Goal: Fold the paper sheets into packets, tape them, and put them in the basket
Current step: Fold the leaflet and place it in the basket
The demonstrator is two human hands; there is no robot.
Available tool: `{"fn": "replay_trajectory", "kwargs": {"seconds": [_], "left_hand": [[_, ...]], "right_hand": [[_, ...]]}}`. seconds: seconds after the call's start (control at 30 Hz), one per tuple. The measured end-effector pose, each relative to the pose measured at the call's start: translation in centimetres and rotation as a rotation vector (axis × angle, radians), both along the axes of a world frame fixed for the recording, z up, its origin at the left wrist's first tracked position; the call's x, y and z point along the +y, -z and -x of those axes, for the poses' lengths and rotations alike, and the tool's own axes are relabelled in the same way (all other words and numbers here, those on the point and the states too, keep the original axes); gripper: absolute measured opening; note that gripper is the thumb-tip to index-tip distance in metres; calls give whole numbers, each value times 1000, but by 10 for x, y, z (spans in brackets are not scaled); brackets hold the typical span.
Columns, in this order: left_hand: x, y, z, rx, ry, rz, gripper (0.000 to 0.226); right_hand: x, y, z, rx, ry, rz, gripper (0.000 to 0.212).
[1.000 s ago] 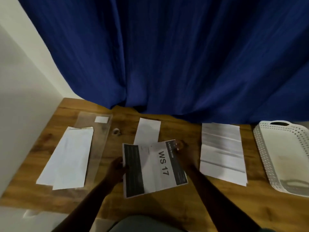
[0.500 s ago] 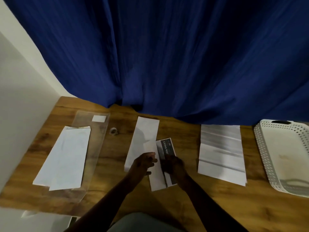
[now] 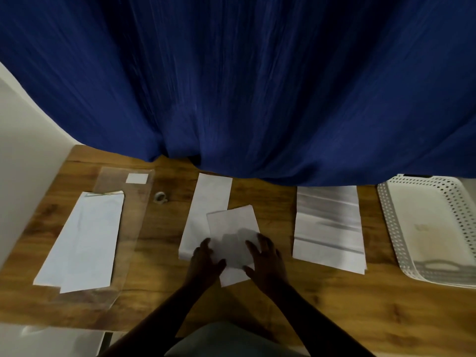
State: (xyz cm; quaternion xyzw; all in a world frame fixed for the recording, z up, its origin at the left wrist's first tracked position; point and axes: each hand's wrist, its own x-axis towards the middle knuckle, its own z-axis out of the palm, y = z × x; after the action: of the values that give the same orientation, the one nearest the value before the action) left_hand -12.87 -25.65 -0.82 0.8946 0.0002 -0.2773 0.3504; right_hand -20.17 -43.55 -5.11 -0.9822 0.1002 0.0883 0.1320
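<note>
A folded white sheet (image 3: 231, 228) lies flat in the middle of the wooden table (image 3: 322, 300), blank side up. My left hand (image 3: 206, 261) presses on its lower left part and my right hand (image 3: 265, 258) on its lower right part, fingers spread. It overlaps a long narrow white packet (image 3: 206, 204) behind it. A stack of paper sheets (image 3: 327, 225) lies to the right. The white perforated basket (image 3: 386, 228) stands at the far right. A small roll of clear tape (image 3: 160, 197) sits left of centre.
Two long folded white papers (image 3: 82, 240) rest on a clear plastic sleeve (image 3: 134, 228) at the left, with a small white label (image 3: 137, 178) on the sleeve's far end. A blue curtain (image 3: 244, 86) hangs over the table's back edge. A white wall (image 3: 23, 163) bounds the left side.
The printed sheet held open a second ago has been folded over, its print now hidden. Both hands came down to press it flat on the table.
</note>
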Motion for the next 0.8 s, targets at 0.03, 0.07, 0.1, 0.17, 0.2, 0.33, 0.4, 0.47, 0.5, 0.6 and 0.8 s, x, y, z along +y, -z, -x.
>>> {"fn": "replay_trajectory", "kwargs": {"seconds": [0.03, 0.07, 0.1, 0.17, 0.2, 0.33, 0.4, 0.47, 0.5, 0.6, 0.8], "left_hand": [[-3, -1, -3, 41, -62, 33, 77], [-5, -2, -5, 77, -112, 59, 76], [-6, -1, -6, 114, -156, 89, 75], [-6, -1, -9, 213, -283, 175, 72], [-6, -2, -10, 256, -345, 218, 68], [-15, -12, -7, 221, -258, 257, 41], [-24, -23, -3, 142, -109, 293, 29], [-35, -30, 1, 66, 44, 296, 20], [-41, -32, 2, 34, 102, 268, 20], [-55, -31, 4, -1, 146, 216, 34], [-66, -4, 8, 68, 188, 156, 37]], "right_hand": [[-1, -1, 0, -17, -5, -3, 77], [-2, -3, -1, -22, -15, -10, 77], [-3, -6, -3, 4, -20, -26, 75], [-7, -12, -8, 102, -18, -90, 70], [-9, -15, -11, 129, -16, -111, 67], [-15, -19, -17, 149, 4, -199, 59], [-15, -19, -19, 147, 55, -297, 54], [-17, -23, -24, 145, 146, -451, 45], [-18, -26, -28, 157, 220, -566, 40], [-25, -38, -36, 170, 493, -923, 26], [-32, -31, -30, 7, 561, -954, 17]]}}
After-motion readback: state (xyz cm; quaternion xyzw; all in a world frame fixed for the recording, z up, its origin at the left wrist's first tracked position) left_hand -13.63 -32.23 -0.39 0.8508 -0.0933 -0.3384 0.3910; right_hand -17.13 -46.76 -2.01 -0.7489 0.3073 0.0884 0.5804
